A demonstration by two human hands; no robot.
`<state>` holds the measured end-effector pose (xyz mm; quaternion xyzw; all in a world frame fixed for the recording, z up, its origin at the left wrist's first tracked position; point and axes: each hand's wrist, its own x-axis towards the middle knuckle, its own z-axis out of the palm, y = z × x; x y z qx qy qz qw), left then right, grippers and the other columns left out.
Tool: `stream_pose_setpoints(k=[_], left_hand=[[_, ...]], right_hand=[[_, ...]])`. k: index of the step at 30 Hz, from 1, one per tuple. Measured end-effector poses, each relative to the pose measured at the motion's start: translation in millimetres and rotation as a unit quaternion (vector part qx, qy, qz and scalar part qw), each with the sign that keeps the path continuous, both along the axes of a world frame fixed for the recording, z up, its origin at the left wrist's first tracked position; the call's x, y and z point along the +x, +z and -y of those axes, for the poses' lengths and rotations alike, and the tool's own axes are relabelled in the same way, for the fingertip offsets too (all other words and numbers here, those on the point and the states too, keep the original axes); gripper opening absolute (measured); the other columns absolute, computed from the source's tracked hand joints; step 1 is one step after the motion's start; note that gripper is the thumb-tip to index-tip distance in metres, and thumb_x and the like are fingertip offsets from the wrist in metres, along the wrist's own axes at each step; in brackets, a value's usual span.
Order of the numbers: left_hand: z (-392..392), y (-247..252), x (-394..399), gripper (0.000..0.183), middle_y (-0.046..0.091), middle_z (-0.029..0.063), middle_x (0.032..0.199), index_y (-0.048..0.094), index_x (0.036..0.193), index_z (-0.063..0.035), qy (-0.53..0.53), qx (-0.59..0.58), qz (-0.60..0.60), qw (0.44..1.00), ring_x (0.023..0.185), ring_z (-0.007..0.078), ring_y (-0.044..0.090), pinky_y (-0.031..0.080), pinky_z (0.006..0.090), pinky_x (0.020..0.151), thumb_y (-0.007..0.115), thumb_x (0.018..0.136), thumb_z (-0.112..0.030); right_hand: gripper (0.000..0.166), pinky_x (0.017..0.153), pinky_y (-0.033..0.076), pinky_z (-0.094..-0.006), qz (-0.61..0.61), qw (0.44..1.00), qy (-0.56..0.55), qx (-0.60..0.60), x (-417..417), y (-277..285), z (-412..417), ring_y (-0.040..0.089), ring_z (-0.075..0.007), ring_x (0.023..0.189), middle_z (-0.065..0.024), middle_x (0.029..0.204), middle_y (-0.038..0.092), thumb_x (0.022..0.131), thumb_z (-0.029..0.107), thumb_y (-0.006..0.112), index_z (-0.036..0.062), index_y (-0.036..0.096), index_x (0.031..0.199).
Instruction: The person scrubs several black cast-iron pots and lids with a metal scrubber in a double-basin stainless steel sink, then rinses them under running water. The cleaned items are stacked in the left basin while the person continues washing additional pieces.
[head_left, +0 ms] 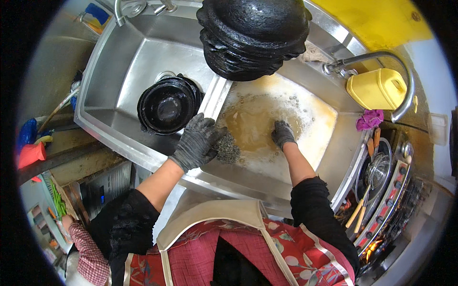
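Note:
My left hand [196, 144], in a dark grey glove, is closed on a metal scouring pad [228, 148] above the basin divider [213, 98]. My right hand [282, 133], gloved alike, dips into the cloudy brown, soapy water [250, 125] of the right basin. Its fingertips are under the surface, so I cannot tell whether they hold anything. A stack of black bowls [168, 107] stands in the left basin [130, 77], near its drain. Beyond my hands, a tall pile of upturned black bowls [254, 35] rises at the back of the divider.
Curved faucets [408, 78] [119, 14] overhang both basins. On the right are a yellow jug [377, 88], a purple cloth [369, 120], wire strainers [379, 171] and a stove flame [372, 248]. A checked sleeve [87, 246] of another person shows at lower left, beside green vegetables [57, 198].

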<state>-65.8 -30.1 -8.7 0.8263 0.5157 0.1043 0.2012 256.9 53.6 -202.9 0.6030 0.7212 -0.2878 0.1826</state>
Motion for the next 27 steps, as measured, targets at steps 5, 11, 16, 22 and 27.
stream_pose_setpoints(k=[5,11,16,22,27], left_hand=[[-3,-2,-2,0.06,0.05,0.0163,0.107,0.056,0.111,-0.0125,-0.005,-0.004,0.004,1.0,0.108,0.0324,0.043,0.024,0.0489,0.103,0.07,0.054,-0.024],[-5,0,-2,0.059,0.05,0.014,0.104,0.056,0.11,-0.0121,-0.01,0.009,0.01,1.0,0.108,0.0312,0.043,0.022,0.0481,0.104,0.068,0.054,-0.026],[-2,0,-2,0.061,0.049,0.0151,0.105,0.055,0.11,-0.0086,-0.015,-0.008,-0.02,1.0,0.108,0.0318,0.042,0.023,0.0486,0.104,0.068,0.053,-0.027],[-3,0,-4,0.062,0.049,0.016,0.108,0.054,0.11,-0.008,-0.037,0.018,-0.011,0.999,0.109,0.0324,0.042,0.023,0.0491,0.104,0.069,0.054,-0.03],[10,5,-4,0.058,0.052,0.0124,0.101,0.054,0.113,-0.0094,0.001,0.054,0.009,0.999,0.107,0.0283,0.044,0.026,0.0462,0.101,0.069,0.06,-0.027]], right_hand=[[0.04,0.097,0.037,-0.0399,0.098,0.991,0.09,0.025,11,-53,11,0.045,-0.0339,0.116,-0.0233,0.123,0.048,0.077,0.021,0.053,0.002,0.055,0.112],[0.035,0.091,0.042,-0.0384,0.06,0.99,0.119,-0.039,19,-84,13,0.054,-0.0322,0.105,-0.0227,0.11,0.057,0.076,0.022,0.053,0.0022,0.062,0.103],[0.033,0.088,0.044,-0.0392,0.087,0.983,0.08,-0.143,17,-89,-4,0.056,-0.033,0.103,-0.0193,0.11,0.058,0.078,0.024,0.05,0.0024,0.064,0.099],[0.036,0.09,0.043,-0.0388,0.094,0.979,0.104,-0.151,18,-101,-10,0.055,-0.0334,0.104,-0.0222,0.107,0.058,0.076,0.025,0.052,0.001,0.063,0.099],[0.042,0.094,0.04,-0.038,-0.076,0.997,0.01,0.025,12,-9,10,0.047,-0.0339,0.114,-0.0213,0.122,0.05,0.076,0.019,0.056,0.0028,0.053,0.115]])
